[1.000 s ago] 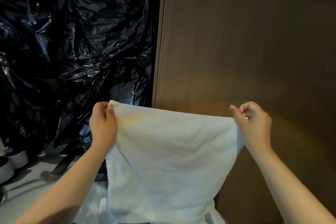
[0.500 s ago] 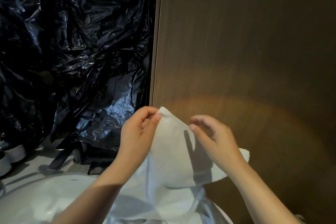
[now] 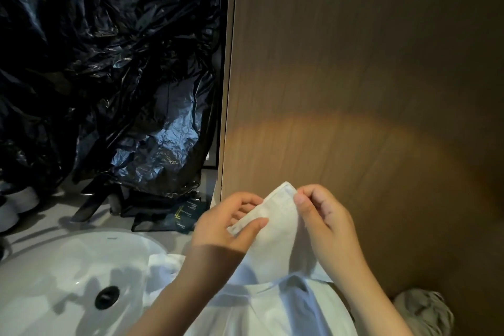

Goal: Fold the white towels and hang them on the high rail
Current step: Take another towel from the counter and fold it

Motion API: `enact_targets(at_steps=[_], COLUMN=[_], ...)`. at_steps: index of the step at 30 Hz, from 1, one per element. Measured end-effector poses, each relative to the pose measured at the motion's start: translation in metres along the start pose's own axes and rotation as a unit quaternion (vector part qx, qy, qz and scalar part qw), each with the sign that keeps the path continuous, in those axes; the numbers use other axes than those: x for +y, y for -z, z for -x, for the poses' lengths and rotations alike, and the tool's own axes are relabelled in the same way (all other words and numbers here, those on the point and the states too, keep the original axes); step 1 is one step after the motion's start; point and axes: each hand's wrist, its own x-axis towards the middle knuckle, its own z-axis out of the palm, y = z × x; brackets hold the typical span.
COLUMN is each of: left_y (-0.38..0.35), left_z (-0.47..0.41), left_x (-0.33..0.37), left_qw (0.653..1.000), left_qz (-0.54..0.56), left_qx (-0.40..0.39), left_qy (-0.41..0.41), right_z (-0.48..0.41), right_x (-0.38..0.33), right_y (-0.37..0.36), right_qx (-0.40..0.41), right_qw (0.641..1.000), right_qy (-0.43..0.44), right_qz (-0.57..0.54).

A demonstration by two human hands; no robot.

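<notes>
White towel (image 3: 275, 243) peaks up between our hands, just in front of the wooden panel (image 3: 354, 63). Its long axis falls from that tip straight down toward us. Our right hand (image 3: 327, 224) pinches the tip with its fingertips. Our left hand (image 3: 226, 229) pinches the left edge a little lower, thumb in front. Both sit on the cloth, so we judge either could run down the fold. The high rail is out of view, and the towel's lower end blurs into white cloth beside the sink (image 3: 41, 256).

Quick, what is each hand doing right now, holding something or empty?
Left hand: pinches the folded white terry towel along its edge.
Right hand: pinches the same towel's top corner.
</notes>
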Motion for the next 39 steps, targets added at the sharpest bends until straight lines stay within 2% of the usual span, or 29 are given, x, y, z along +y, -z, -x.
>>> enact_targets(at_steps=[5,11,16,20,23,28,32,39], left_y=[-0.002,-0.003,0.005,0.007,0.012,0.015,0.014,0.024], left_z=[0.004,0.009,0.013,0.015,0.011,0.007,0.007,0.005], left_x=[-0.001,-0.005,-0.025,-0.028,-0.025,-0.022,-0.034,-0.053], left_qw=[1.000,1.000,0.995,0.993,0.994,0.996,0.988,0.976], left_qz=[-0.006,-0.020,-0.084,-0.108,-0.099,-0.050,-0.122,-0.189], left_qx=[0.003,-0.012,-0.037,-0.024,-0.012,-0.061,-0.099,-0.103], left_qy=[-0.016,-0.014,-0.032,-0.038,-0.046,-0.034,-0.016,-0.006], right_z=[0.003,0.003,0.002,0.000,-0.003,-0.011,-0.014,-0.025], right_x=[-0.003,-0.007,-0.008,-0.009,-0.014,-0.026,-0.035,-0.042], right_y=[0.003,0.006,0.010,0.015,0.024,0.034,0.035,0.042], right_qx=[-0.054,-0.032,-0.018,-0.026,-0.059,-0.067,-0.069,-0.021], right_qw=[0.998,0.999,0.998,0.997,0.993,0.989,0.977,0.968], right_qy=[0.003,0.040,0.064,0.077,0.096,0.114,0.166,0.209], right_qz=[-0.030,-0.008,0.003,0.004,0.024,0.058,0.113,0.138])
